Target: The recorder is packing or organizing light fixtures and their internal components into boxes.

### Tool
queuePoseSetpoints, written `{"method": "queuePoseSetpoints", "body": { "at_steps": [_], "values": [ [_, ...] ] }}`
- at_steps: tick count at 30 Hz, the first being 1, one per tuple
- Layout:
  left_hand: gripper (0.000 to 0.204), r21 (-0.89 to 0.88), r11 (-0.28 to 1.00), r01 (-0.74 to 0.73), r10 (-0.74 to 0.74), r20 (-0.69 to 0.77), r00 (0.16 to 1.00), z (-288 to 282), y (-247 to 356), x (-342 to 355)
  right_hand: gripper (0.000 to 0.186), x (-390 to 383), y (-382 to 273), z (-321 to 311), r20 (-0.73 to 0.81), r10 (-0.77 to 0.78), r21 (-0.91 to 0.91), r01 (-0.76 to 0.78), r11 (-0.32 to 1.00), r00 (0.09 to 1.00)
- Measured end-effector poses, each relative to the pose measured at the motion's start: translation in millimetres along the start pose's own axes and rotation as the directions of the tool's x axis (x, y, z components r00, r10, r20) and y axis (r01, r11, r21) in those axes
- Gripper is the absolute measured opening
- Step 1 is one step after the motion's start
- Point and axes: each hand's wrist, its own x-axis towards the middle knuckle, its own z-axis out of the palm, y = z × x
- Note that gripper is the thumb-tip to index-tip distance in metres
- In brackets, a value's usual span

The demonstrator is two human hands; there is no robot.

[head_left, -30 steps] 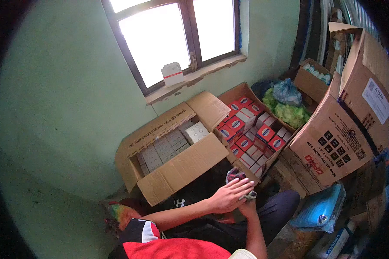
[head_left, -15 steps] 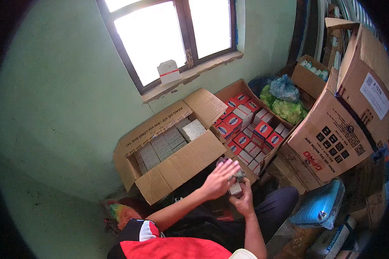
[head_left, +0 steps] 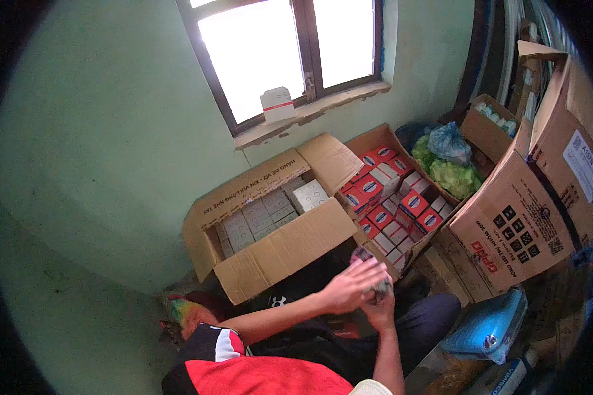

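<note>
Cloth (head_left: 379, 288), bunched and patterned in dark and greyish tones, is lying between our 2 hands, in front of 2 open cartons. Our left hand (head_left: 354, 288) is lying open across it, its fingers extended and close together. Our right hand (head_left: 381, 313) is supporting it from below, partly covered by the left; we are seeing too little of its fingers and cannot tell whether it is gripping the cloth itself or something within.

Beyond our hands, the left carton (head_left: 293, 249) is holding rows of small greyish boxes (head_left: 260, 216), with 1 whiter box (head_left: 310, 195) sitting higher near its right end. Just beside it, the right carton (head_left: 375, 137) is holding many red-and-white boxes (head_left: 414, 203). Behind that, a blue bag (head_left: 449, 143) is resting against a yellow-green bag (head_left: 456, 179). Farther right, a large carton (head_left: 464, 243) is standing tilted in our view, and a blue case (head_left: 484, 326) is lying in clear wrapping below it. On the windowsill (head_left: 342, 103), a white card (head_left: 278, 108) with 1 red stripe is standing upright. Near our left sleeve (head_left: 229, 349), a multicoloured fluffy duster (head_left: 194, 313) is lying.
</note>
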Motion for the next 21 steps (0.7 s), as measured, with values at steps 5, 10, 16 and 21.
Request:
{"method": "queuePoseSetpoints", "body": {
  "at_steps": [5, 10, 16, 21],
  "values": [
    [0.067, 0.007, 0.992, 0.123, -0.122, -0.102, 0.987, -4, -23, -7, 0.071, 2, -30, 10, 0.106, 0.011, -0.17, 0.007, 0.985, 0.994],
    [0.068, -0.029, 0.994, 0.106, -0.107, -0.055, 0.993, 2, -8, -4, 0.092, -5, -27, 8, 0.12, 0.054, 0.098, -0.066, 0.993, 0.991],
    [0.062, -0.119, 0.988, 0.099, -0.104, -0.041, 0.994, 10, -23, 4, 0.063, 1, -7, -3, 0.038, -0.008, -0.268, 0.018, 0.963, 0.999],
    [0.049, -0.827, 0.267, 0.495, -0.651, 0.224, 0.726, 24, -96, -12, 0.037, -2, -31, 11, 0.124, -0.087, -0.194, 0.11, 0.975, 0.988]
  ]
}}
